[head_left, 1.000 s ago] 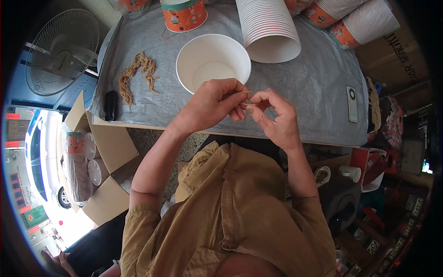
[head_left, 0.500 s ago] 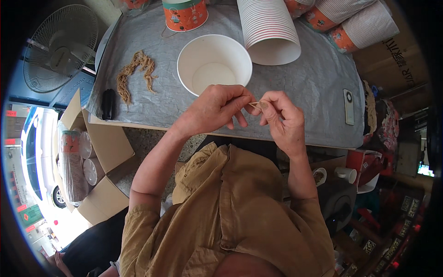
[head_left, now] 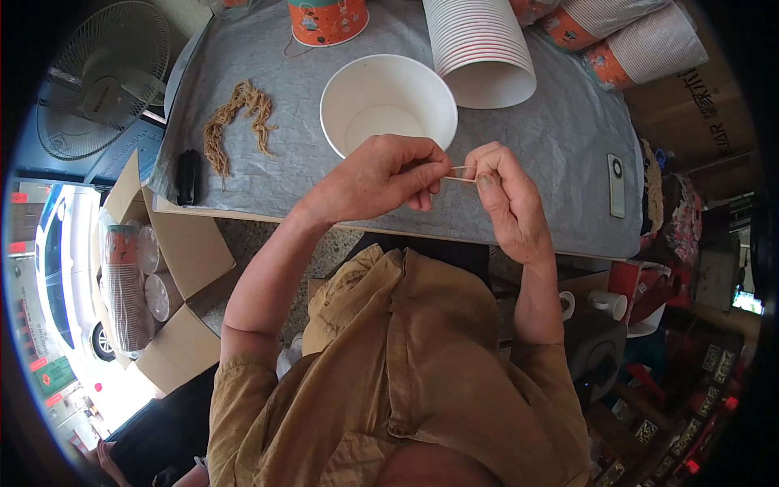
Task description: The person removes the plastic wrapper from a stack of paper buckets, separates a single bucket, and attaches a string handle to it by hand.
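Between my two hands a thin pale loop of string (head_left: 459, 173) is pulled taut, its two strands running side by side. My left hand (head_left: 385, 178) pinches one end between thumb and fingers. The other end is held by my right hand (head_left: 511, 199), its fingers curled and the thumb pressed in. Just beyond my left hand stands a large white paper bucket (head_left: 345, 101), its open mouth toward me and its near rim partly hidden by that hand. To the left a bundle of tan strings (head_left: 235, 109) lies in a bent heap on the grey table cover (head_left: 300, 191).
A stack of white paper buckets (head_left: 479, 40) lies behind, beside an orange printed bucket (head_left: 329, 20). Wrapped cup stacks (head_left: 645, 53) sit far right. A black object (head_left: 188, 177) and a slim white item (head_left: 617, 185) lie near the edges. A cardboard box (head_left: 187, 264) stands left.
My right hand has moved slightly right and down, away from the left, stretching the string loop into a longer span. The view has shifted a little.
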The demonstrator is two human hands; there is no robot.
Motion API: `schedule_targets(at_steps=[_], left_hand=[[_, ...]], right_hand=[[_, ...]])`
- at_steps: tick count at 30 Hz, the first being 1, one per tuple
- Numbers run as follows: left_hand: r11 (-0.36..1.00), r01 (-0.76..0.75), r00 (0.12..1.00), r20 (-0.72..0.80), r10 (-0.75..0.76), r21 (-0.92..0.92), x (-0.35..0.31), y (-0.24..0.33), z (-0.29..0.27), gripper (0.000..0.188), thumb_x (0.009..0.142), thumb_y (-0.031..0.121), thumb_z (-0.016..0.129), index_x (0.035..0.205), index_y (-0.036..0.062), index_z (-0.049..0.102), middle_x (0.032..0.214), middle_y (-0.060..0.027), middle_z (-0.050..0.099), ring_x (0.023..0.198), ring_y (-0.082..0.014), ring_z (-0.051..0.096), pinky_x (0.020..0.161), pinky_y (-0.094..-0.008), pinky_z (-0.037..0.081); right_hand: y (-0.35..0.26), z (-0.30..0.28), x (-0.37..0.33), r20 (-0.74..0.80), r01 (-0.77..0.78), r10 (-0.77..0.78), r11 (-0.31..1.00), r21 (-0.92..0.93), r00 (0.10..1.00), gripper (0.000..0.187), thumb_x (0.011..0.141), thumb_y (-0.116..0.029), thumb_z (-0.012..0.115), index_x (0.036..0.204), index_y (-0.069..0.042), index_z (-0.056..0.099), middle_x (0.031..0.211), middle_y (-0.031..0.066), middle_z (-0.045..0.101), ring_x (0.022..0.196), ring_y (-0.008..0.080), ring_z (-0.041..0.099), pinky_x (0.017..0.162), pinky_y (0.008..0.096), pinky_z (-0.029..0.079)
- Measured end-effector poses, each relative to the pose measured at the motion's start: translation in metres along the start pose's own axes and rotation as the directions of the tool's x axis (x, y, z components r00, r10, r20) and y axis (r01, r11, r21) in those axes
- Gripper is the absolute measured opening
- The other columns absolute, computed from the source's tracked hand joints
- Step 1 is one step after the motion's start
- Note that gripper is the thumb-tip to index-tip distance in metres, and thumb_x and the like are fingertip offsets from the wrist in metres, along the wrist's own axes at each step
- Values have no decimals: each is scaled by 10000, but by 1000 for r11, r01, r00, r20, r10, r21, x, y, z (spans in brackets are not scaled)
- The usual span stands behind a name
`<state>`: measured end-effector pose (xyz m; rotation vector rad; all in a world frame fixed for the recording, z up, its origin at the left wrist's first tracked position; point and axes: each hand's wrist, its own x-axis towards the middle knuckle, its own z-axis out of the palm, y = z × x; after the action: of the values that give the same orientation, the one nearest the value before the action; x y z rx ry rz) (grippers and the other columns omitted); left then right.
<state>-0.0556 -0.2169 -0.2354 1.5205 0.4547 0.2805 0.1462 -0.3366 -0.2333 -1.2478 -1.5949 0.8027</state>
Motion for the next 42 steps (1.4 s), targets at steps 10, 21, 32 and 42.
schedule_targets(at_steps=[10, 21, 32, 42], left_hand=[[997, -23, 986, -164, 35, 74, -10, -4, -14, 241, 1051, 209, 607, 1089, -11, 696, 811, 17, 657, 706, -39, 629, 661, -211, 538], [999, -33, 933, -357, 43, 35, -10, -5, -15, 214, 1027, 160, 636, 1108, -27, 702, 847, -20, 680, 728, -75, 675, 655, -218, 556], [996, 8, 918, -396, 27, 88, -9, -4, -13, 148, 1013, 103, 618, 1065, -29, 660, 879, -42, 712, 766, -113, 717, 625, -238, 565], [986, -143, 886, -432, 167, 89, -7, -13, -2, 134, 1008, 82, 643, 1088, -23, 663, 923, -29, 703, 810, -87, 695, 695, -236, 568]], right_hand=[[34, 27, 38, -111, -19, 55, 954, 300, 992, 161, 1072, -156, 506, 1014, -11, 546, 892, 31, 606, 812, 90, 580, 764, 270, 516], [44, 40, 63, -79, -141, 264, 719, 681, 961, 160, 1033, -167, 600, 980, -17, 618, 683, 7, 559, 557, 81, 498, 535, 238, 425], [46, 49, 58, 74, -281, 487, 367, 887, 870, 125, 979, -160, 652, 963, -36, 648, 645, -18, 507, 519, 66, 426, 485, 243, 338], [32, 49, 52, 90, -290, 486, 352, 890, 869, 126, 985, -179, 671, 959, -56, 668, 597, -60, 465, 466, 33, 365, 460, 233, 295]])
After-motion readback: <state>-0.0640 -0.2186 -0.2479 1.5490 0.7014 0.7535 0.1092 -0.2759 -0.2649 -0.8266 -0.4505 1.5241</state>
